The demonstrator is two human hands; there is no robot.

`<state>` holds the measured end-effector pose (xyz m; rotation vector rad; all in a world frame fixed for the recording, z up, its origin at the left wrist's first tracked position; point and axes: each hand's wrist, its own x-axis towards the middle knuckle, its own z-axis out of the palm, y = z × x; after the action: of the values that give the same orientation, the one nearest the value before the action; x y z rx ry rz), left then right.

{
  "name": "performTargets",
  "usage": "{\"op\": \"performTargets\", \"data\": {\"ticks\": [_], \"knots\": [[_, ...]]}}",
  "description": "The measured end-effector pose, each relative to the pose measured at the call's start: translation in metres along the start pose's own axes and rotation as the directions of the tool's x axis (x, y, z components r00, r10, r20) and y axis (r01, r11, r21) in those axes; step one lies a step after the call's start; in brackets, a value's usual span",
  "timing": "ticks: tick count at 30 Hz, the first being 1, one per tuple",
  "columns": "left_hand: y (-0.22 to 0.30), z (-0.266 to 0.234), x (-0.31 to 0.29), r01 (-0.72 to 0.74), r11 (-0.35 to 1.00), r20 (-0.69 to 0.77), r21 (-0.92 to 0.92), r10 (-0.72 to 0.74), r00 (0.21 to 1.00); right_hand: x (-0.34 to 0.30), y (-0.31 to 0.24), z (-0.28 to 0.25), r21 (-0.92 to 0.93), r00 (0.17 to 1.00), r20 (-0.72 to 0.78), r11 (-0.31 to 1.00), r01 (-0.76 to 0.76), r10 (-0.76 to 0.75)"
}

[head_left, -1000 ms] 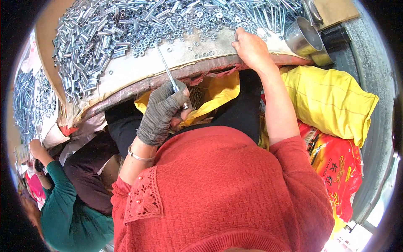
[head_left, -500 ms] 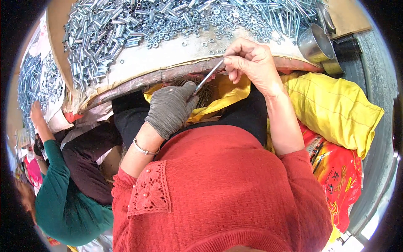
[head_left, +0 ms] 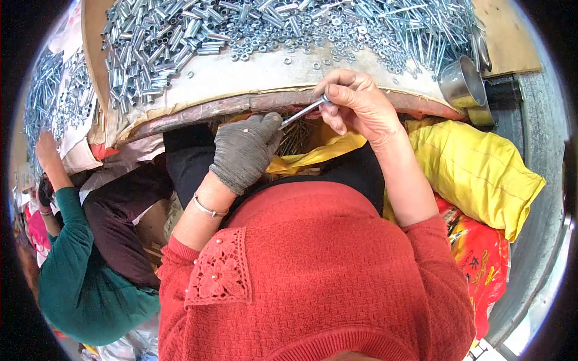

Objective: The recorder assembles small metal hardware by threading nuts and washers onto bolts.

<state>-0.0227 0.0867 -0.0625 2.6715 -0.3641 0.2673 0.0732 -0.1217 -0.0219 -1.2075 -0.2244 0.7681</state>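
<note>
Our gloved left hand (head_left: 245, 150) and bare right hand (head_left: 355, 102) both pinch one bolt (head_left: 301, 112) (a thin one); it may slip into the lap.

Two hands, one gloved (head_left: 244, 153) and one bare (head_left: 355, 102), hold one long bolt (head_left: 301, 112) between them beside one metal cup (head_left: 460, 87), one yellow bag (head_left: 478, 171), one red bag (head_left: 481, 265) and bolts, sleeves and washers (head_left: 283, 27) too many to count.
</note>
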Motion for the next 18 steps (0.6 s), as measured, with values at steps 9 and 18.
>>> {"op": "performTargets", "data": {"ticks": [9,18], "knots": [[-0.007,-0.015,-0.003,0.301,0.753,0.227,-0.586,-0.204,0.952,0.094,-0.011,-0.025,-0.993,0.869,-0.046,0.117,0.014,-0.493],[-0.019,-0.006,-0.006,0.271,0.821,0.144,-0.503,-0.23,0.963,0.094,-0.011,-0.007,-0.982,0.866,-0.087,-0.106,-0.159,-0.493]]}}
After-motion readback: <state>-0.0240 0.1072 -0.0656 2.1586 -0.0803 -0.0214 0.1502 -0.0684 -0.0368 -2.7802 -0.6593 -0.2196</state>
